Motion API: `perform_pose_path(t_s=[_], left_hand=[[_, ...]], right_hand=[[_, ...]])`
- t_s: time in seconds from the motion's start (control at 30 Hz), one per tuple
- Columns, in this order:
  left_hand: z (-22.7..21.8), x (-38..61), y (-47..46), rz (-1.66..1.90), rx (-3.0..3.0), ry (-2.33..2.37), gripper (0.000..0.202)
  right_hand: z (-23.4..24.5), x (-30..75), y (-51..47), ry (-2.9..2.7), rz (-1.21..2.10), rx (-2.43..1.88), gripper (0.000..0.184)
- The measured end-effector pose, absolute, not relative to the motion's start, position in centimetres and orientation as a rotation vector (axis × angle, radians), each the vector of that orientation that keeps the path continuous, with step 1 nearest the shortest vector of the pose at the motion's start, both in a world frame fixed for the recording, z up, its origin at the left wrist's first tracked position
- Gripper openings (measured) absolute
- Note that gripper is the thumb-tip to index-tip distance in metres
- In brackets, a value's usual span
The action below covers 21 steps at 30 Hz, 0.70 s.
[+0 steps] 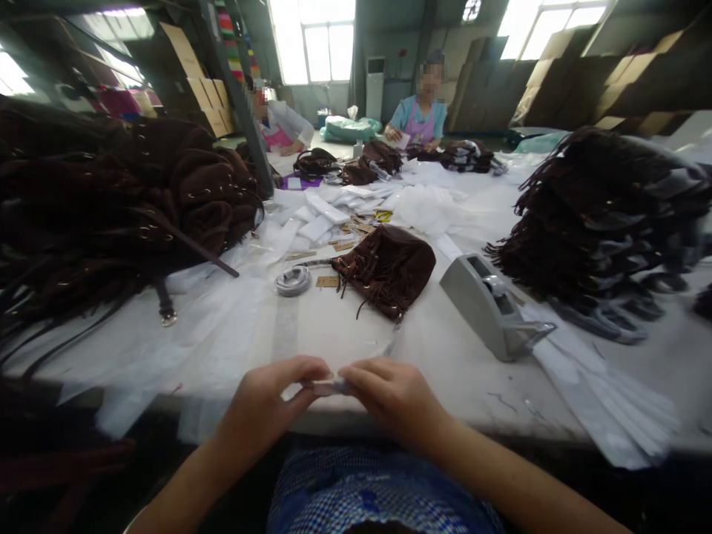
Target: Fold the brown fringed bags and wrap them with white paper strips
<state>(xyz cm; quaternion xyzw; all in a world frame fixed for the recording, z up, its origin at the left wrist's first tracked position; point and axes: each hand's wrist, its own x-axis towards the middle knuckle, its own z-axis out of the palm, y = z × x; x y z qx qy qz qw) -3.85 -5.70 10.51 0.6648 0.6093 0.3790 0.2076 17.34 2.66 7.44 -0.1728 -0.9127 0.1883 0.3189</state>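
A dark brown fringed bag (389,271) lies on the white table in front of me. Its left strap ends in a coil (293,280) wrapped in pale film. From the bag's lower right corner a pale-wrapped strap (394,343) runs down to my hands. My left hand (281,389) pinches the end of this strap between thumb and fingers near the table's front edge. Close beside it, my right hand (389,389) is closed on the same strap, fingertips almost touching the left ones. A brown tag (327,282) lies between coil and bag.
A grey tape dispenser (492,304) stands right of the bag, near white strips (606,393). Brown bags are heaped at left (183,178) and fringed bags stacked at right (606,215). White packets (322,211) lie behind. Two people work across the table.
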Motion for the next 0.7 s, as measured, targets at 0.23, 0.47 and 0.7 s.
perform_pose_path(t_s=[0.23,0.47,0.7], left_hand=[[8.0,0.3,-3.9,0.974,1.397,1.409,0.017],[5.7,2.8,-0.2,0.771,1.158,1.137,0.044],[5.8,4.3,2.7,0.506,0.74,0.878,0.036]], right_hand=[[4.4,21.6,-0.8,-2.059,0.665,-0.651,0.021],[1.3,24.8,-1.7,-2.043,0.581,-0.724,0.054],[1.8,26.6,-0.9,-2.089,0.419,-0.688,0.051]])
